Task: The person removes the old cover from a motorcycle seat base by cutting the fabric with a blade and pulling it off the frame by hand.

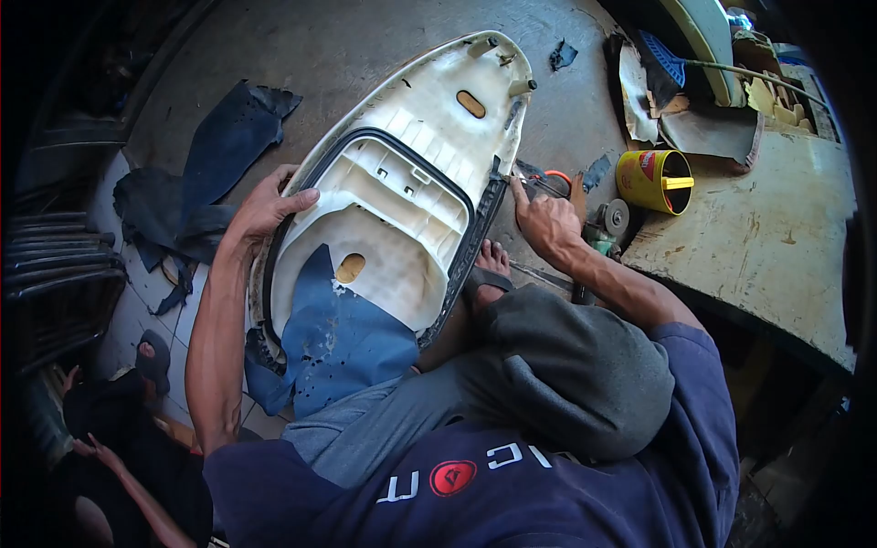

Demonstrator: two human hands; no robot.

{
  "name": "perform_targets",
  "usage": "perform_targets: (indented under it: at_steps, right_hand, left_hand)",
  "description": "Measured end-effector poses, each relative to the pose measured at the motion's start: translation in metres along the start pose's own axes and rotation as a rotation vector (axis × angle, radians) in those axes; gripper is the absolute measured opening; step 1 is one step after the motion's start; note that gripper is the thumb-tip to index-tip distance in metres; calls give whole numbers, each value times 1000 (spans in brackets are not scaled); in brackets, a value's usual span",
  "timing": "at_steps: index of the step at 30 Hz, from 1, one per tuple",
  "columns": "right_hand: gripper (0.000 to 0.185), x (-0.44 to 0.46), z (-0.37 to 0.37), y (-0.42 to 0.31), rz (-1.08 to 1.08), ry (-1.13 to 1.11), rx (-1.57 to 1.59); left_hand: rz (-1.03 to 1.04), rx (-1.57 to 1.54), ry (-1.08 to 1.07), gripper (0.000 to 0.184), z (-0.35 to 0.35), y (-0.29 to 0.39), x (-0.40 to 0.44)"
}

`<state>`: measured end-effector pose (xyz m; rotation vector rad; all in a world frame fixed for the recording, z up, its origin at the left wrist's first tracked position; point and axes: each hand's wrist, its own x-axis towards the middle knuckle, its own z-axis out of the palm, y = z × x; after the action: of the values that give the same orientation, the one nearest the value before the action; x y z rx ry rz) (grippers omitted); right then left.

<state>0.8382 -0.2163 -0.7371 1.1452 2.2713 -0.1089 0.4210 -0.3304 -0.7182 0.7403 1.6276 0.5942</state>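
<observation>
A motorcycle seat (402, 137) lies upside down in front of me, its off-white plastic base up and a black seal running round the hollow. My left hand (272, 208) grips its left rim, thumb on top and the fingers partly hidden beyond the edge. At the right rim is my right hand (548, 222), with the index finger stretched to the edge of the black cover (493, 196) and the other fingers curled. Whatever those curled fingers hold, if anything, is hidden. A torn blue sheet (343, 338) covers the near end of the base, against my leg.
Dark scraps of covering (233, 142) lie on the floor at left. To the right are an angle grinder (610, 221), a yellow tin (644, 180) and a wooden bench (749, 233). Another person's arm (137, 489) shows at lower left.
</observation>
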Motion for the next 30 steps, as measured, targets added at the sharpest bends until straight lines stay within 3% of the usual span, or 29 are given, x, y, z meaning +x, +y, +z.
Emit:
perform_targets:
  at_steps: [3,7,10,15,17,19,20,23,27,28,30]
  right_hand:
    - [59,-1,-15,24,-27,-53,119]
    - [56,-1,-31,30,-36,-72,138]
    - [55,-1,-31,34,-98,5,-90]
    - [56,2,-36,10,-204,-53,-393]
    - [56,-5,-25,6,-144,-96,-311]
    - [59,-3,-21,33,-98,-74,68]
    - [62,6,-5,44,-16,-166,336]
    - [63,-1,-9,52,-11,-153,396]
    - [54,-18,-36,33,-138,-31,-74]
    - [52,-14,-25,32,-150,-101,-163]
    - [52,-15,-25,30,-99,-117,-141]
  left_hand:
    - [88,28,30,77,-4,-3,7]
    - [-10,-40,9,78,-2,-1,-1]
    - [48,-27,26,78,-3,-1,5]
    - [22,-15,68,79,1,0,0]
    - [25,-67,43,78,-2,-12,4]
    - [14,-70,-10,76,-6,-6,11]
    - [35,-71,-24,74,-6,-8,13]
    - [31,-89,-14,74,-4,-7,6]
    - [49,-1,23,77,-5,-8,3]
    - [60,-3,26,77,-6,-6,6]
    - [44,-57,9,75,-5,-12,5]
